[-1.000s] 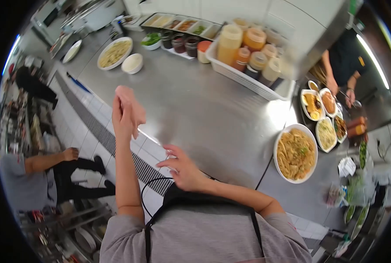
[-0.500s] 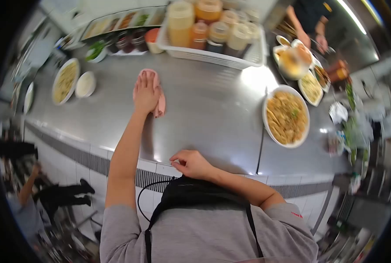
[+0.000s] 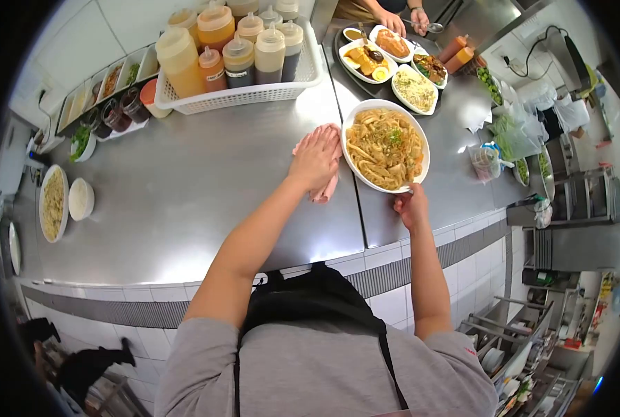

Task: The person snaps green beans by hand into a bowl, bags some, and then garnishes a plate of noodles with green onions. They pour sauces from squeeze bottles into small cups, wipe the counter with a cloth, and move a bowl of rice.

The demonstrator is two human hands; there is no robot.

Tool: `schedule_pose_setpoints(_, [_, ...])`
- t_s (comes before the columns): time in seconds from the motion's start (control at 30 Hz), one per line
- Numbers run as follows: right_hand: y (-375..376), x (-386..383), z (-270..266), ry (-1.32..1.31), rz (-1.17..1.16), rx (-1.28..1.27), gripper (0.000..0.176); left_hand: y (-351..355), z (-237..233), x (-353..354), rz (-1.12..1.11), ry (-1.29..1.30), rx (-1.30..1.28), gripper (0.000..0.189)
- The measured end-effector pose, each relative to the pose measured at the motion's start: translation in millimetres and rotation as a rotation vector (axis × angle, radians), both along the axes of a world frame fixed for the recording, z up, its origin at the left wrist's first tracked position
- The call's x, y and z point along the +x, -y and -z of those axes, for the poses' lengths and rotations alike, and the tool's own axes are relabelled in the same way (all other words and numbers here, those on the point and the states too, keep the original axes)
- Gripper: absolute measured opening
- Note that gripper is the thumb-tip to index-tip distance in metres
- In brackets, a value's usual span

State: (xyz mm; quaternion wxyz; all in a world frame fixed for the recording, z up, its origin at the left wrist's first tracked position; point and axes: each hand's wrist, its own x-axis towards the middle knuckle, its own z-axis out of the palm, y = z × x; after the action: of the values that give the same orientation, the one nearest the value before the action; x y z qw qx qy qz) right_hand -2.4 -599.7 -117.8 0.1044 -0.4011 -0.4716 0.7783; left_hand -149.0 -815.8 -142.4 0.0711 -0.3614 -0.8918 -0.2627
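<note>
My left hand (image 3: 315, 162) lies flat on a folded pink cloth (image 3: 326, 193), fingers stretched over it, pressing it to the steel counter. Just right of the cloth is a large oval white bowl (image 3: 348, 162) filled with saucy flat noodles (image 3: 383, 149) and topped with green garnish. At the bowl's near edge, my right hand (image 3: 412, 206) grips the rim, thumb on top and fingers curled beneath.
A white basket (image 3: 240, 99) of squeeze bottles stands at the back. Left are an oval dish (image 3: 62, 208) and a small white bowl (image 3: 81, 199). Behind the noodles, a dark tray (image 3: 339, 52) holds several dishes; another person's hand (image 3: 419, 21) holds a spoon there.
My left hand has slid the pink cloth rightward, up beside the noodle bowl. My right hand has left the counter's front edge and taken hold of the bowl's rim. The view has shifted right.
</note>
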Motion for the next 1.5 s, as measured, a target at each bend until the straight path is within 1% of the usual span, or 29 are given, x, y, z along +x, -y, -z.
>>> schedule_pose_setpoints(0.07, [-12.4, -10.7, 2.5, -0.024, -0.176, -0.011, 0.020, -10.3, 6.7, 7.0, -0.064, -0.025, 0.067, 0.053])
schedule_pose_setpoints(0.13, [-13.7, -10.8, 5.8, -0.008, -0.182, -0.169, 0.018, -34.9, 6.5, 23.2, -0.248, 0.187, 0.398, 0.054])
schedule_pose_setpoints(0.17, [-10.7, -6.6, 9.8, -0.063, -0.131, -0.253, 0.017, -45.1, 8.8, 34.1, -0.322, 0.163, 0.608, 0.050])
schedule_pose_setpoints(0.23, [-5.0, 3.4, 11.1, -0.075, -0.165, -0.422, 0.012, -73.7, 11.3, 71.4, -0.378, 0.475, 1.299, 0.045])
schedule_pose_setpoints(0.27, [6.8, 10.1, 1.3, -0.071, -0.177, -0.338, 0.012, -84.8, 13.5, 93.9, -0.418, 0.446, 1.326, 0.045])
schedule_pose_setpoints(0.33, [-3.2, 28.4, -6.3, -0.126, -0.361, -0.263, 0.014, -112.2, 11.0, 127.7, -0.525, 0.186, 1.161, 0.043])
schedule_pose_setpoints(0.4, [-12.6, 45.5, -23.2, -0.088, -0.420, -0.305, 0.016, -99.7, -3.5, 135.3, -0.085, 1.104, 2.229, 0.047])
schedule_pose_setpoints(0.43, [-19.3, 62.6, -25.0, -0.070, -0.426, -0.298, 0.016, -88.3, -19.6, 136.1, -0.070, 1.216, 2.235, 0.048])
schedule_pose_setpoints(0.47, [-25.7, 71.7, -28.6, -0.061, -0.479, -0.315, 0.020, -73.2, -39.6, 135.1, 0.283, 1.364, 2.251, 0.047])
schedule_pose_setpoints(0.53, [-43.9, 86.2, -29.7, -0.048, -0.560, -0.361, 0.030, -69.3, -50.0, 118.7, 0.194, 1.295, 2.080, 0.046])
schedule_pose_setpoints(0.57, [-48.0, 97.1, -37.0, -0.041, -0.582, -0.338, 0.032, -76.7, -44.6, 107.3, 0.189, 1.272, 2.097, 0.046])
schedule_pose_setpoints(0.63, [-57.6, 115.8, -51.5, -0.043, -0.616, -0.310, 0.033, -103.4, -33.3, 81.9, 1.064, 1.140, 1.793, 0.039])
schedule_pose_setpoints(0.67, [-65.5, 125.6, -55.2, -0.078, -0.648, -0.345, 0.036, -116.4, -40.7, 89.3, 1.106, 1.145, 1.781, 0.039])
schedule_pose_setpoints(0.73, [-72.9, 134.8, -72.6, -0.111, -0.676, -0.365, 0.039, -150.2, -53.6, 105.8, 1.010, 1.205, 1.799, 0.038])
schedule_pose_setpoints(0.8, [-72.2, 142.5, -93.1, -0.171, -0.437, -0.478, 0.045, -186.7, -63.8, 123.7, 0.957, 1.206, 1.805, 0.037])
schedule_pose_setpoints(0.83, [-92.0, 142.2, -87.7, -0.292, -0.530, -0.612, 0.049, -201.9, -68.3, 133.6, 0.926, 1.186, 1.817, 0.036])
schedule_pose_setpoints(0.87, [-95.9, 140.8, -98.5, -0.278, -0.473, -0.566, 0.048, -216.0, -71.8, 144.6, 0.896, 1.169, 1.833, 0.036])
schedule_pose_setpoints(0.93, [-107.4, 129.9, -105.4, -0.279, -0.413, -0.278, 0.047, -238.2, -76.8, 167.0, 0.815, 1.103, 1.866, 0.035])
schedule_pose_setpoints(1.0, [-128.2, 123.1, -104.7, -0.337, -0.394, -0.199, 0.045, -247.3, -77.1, 183.7, 0.746, 1.057, 1.845, 0.034])
schedule_pose_setpoints(1.07, [-139.0, 119.7, -108.9, -0.330, -0.348, -0.181, 0.043, -239.9, -61.2, 186.2, 0.694, 1.119, 1.663, 0.033])
schedule_pose_setpoints(1.1, [-148.6, 116.7, -106.3, -0.332, -0.344, -0.162, 0.041, -223.2, -37.4, 168.9, 0.670, 1.510, 1.273, 0.055])
schedule_pose_setpoints(1.17, [-160.6, 109.8, -98.7, -0.349, -0.364, -0.127, 0.038, -171.8, -45.3, 157.2, 0.674, 0.753, 0.918, 0.040])
schedule_pose_setpoints(1.2, [-165.4, 105.3, -90.8, -0.353, -0.364, -0.137, 0.038, -143.1, -28.5, 142.7, 0.565, 1.332, 1.345, 0.035])
schedule_pose_setpoints(1.23, [-171.0, 102.8, -80.7, -0.330, -0.339, -0.122, 0.035, -113.5, -33.1, 125.7, 0.226, 0.986, 1.082, 0.037])
schedule_pose_setpoints(1.27, [-175.3, 101.3, -71.5, -0.308, -0.310, -0.105, 0.033, -86.5, -57.7, 114.5, -0.131, 0.669, 0.681, 0.037])
schedule_pose_setpoints(1.33, [-181.9, 98.6, -48.5, -0.317, -0.301, -0.107, 0.025, -54.5, -62.1, 81.5, -0.381, 0.955, 0.618, 0.033])
schedule_pose_setpoints(1.37, [-191.3, 95.4, -28.3, -0.283, -0.256, -0.138, 0.021, -47.1, -37.5, 67.0, -0.366, 0.937, 0.612, 0.033])
schedule_pose_setpoints(1.43, [-197.8, 89.1, -6.6, -0.252, -0.208, -0.154, 0.016, -46.9, 28.1, 30.7, -0.254, -0.351, -0.002, 0.032])
schedule_pose_setpoints(1.5, [-187.5, 87.1, -1.6, -0.247, -0.177, -0.137, 0.012, -59.3, 25.4, 39.9, -0.183, -0.298, 0.056, 0.031])
